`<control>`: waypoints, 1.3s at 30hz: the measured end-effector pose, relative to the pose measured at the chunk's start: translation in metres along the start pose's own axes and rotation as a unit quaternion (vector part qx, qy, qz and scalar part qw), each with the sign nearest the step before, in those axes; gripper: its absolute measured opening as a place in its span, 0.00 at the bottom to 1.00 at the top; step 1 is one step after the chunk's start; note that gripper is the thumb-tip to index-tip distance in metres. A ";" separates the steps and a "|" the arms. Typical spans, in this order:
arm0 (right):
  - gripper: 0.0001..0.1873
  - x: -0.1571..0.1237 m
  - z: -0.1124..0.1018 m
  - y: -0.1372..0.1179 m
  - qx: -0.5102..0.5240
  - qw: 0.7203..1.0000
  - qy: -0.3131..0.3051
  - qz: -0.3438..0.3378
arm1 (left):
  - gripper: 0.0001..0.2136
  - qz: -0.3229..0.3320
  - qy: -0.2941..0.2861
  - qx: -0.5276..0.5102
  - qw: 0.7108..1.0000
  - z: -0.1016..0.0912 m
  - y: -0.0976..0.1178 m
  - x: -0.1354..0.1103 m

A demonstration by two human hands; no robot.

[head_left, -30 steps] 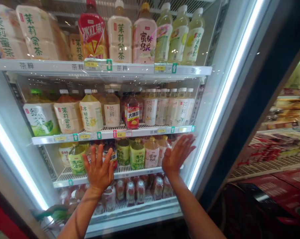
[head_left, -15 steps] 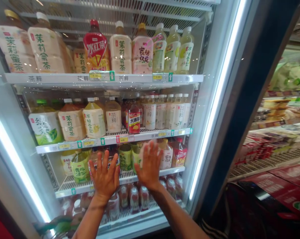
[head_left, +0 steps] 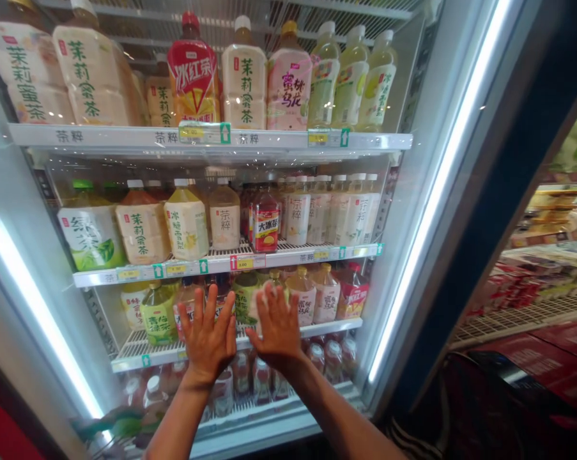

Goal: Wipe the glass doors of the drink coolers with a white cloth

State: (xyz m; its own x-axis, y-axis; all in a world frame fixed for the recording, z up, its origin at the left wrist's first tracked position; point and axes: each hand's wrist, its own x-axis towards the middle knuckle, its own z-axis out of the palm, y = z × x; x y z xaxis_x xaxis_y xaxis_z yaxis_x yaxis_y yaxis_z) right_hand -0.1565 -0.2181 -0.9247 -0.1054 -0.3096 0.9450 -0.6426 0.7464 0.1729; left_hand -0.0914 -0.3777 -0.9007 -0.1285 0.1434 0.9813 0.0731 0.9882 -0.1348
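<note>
Both my hands are raised, palms forward, before the glass front of a lit drinks fridge. My left hand (head_left: 207, 338) has its fingers spread and covers part of the third shelf's bottles. To its right, my right hand (head_left: 277, 329) is also open with its fingers stretched out. A pale blurred patch (head_left: 258, 303) shows beside its fingers; I cannot tell if it is a reflection or a cloth. Near the hands stand a green tea bottle (head_left: 158, 317) and a pale-labelled bottle (head_left: 303, 295). Whether the palms touch the glass cannot be made out.
Large tea bottles (head_left: 245, 86) line the top shelf, with more bottles (head_left: 185, 223) on the second. Dark drinks (head_left: 262, 378) fill the bottom. Bright light strips (head_left: 441, 185) edge the fridge. At right is another stocked chiller (head_left: 551, 255); dark fabric (head_left: 484, 409) lies lower right.
The right hand has moved left and slightly down across the front, closer to the left hand. The fridge appears slightly larger and shifted in view. Both hands stay open.
</note>
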 end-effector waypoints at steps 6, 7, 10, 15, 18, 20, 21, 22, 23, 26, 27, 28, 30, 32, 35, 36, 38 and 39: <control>0.40 0.003 -0.018 0.030 0.004 0.999 -0.014 -0.032 | 0.33 0.000 -0.004 -0.004 1.000 -0.002 0.000 0.001; 0.40 0.017 -0.023 0.044 -0.008 1.000 -0.005 0.021 | 0.33 0.001 -0.002 -0.003 1.000 -0.001 0.000 0.001; 0.40 0.050 -0.031 0.068 -0.032 0.987 0.047 0.153 | 0.34 0.002 0.002 0.004 1.000 0.000 0.000 0.000; 0.41 0.006 -0.012 0.026 -0.016 1.000 -0.010 0.008 | 0.34 -0.002 -0.006 0.003 1.000 0.000 0.000 0.000; 0.35 -0.031 -0.006 0.007 0.020 0.993 -0.052 -0.107 | 0.34 -0.005 -0.006 0.003 1.000 -0.001 0.000 0.000; 0.35 -0.024 -0.010 0.014 0.022 0.993 -0.050 -0.109 | 0.34 -0.004 -0.005 0.002 1.000 -0.001 0.000 0.000; 0.36 -0.010 -0.014 0.022 0.013 0.995 -0.047 -0.084 | 0.34 -0.003 -0.005 0.002 1.000 -0.001 0.000 0.000; 0.39 0.009 -0.018 0.032 0.002 0.998 -0.042 -0.049 | 0.33 -0.001 -0.004 0.002 1.000 -0.001 0.000 0.000; 0.41 0.029 -0.022 0.041 -0.010 0.999 -0.032 -0.010 | 0.33 0.000 -0.003 0.002 1.000 -0.001 0.000 0.000; 0.43 0.070 -0.027 0.055 -0.036 0.997 0.013 0.061 | 0.34 -0.002 -0.004 0.001 1.000 -0.001 0.000 0.000; 0.43 0.070 -0.025 0.053 -0.038 0.997 0.020 0.056 | 0.34 -0.002 -0.004 0.000 1.000 0.000 0.000 0.000; 0.44 0.061 -0.021 0.048 -0.037 0.998 0.019 0.042 | 0.34 -0.003 -0.003 0.000 1.000 0.000 0.000 0.000; 0.45 0.026 -0.012 0.032 -0.024 1.000 0.006 0.003 | 0.33 -0.006 -0.002 -0.001 1.000 0.000 0.000 -0.001; 0.43 -0.014 -0.004 0.015 -0.007 0.999 -0.004 -0.032 | 0.33 -0.008 -0.002 -0.003 1.000 0.000 0.000 -0.001; 0.35 -0.034 -0.005 0.005 0.002 0.999 -0.016 -0.045 | 0.33 -0.010 -0.002 -0.005 1.000 0.000 0.000 -0.002; 0.35 -0.025 -0.008 0.007 0.000 0.999 -0.022 -0.038 | 0.33 -0.009 -0.003 -0.006 1.000 -0.001 0.000 -0.002; 0.37 0.008 -0.016 0.015 -0.009 1.000 -0.026 -0.011 | 0.33 -0.008 -0.001 -0.007 1.000 -0.001 0.000 -0.001; 0.38 0.028 -0.019 0.019 -0.015 1.000 -0.020 0.004 | 0.33 -0.007 -0.001 -0.006 1.000 -0.001 0.001 -0.001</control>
State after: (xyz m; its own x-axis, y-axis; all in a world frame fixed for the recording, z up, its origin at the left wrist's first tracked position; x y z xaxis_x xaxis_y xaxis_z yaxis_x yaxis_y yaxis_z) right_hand -0.1571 -0.2012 -0.8899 -0.1407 -0.3272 0.9344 -0.6188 0.7658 0.1750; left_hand -0.0904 -0.3773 -0.9012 -0.1307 0.1291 0.9830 0.0832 0.9894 -0.1189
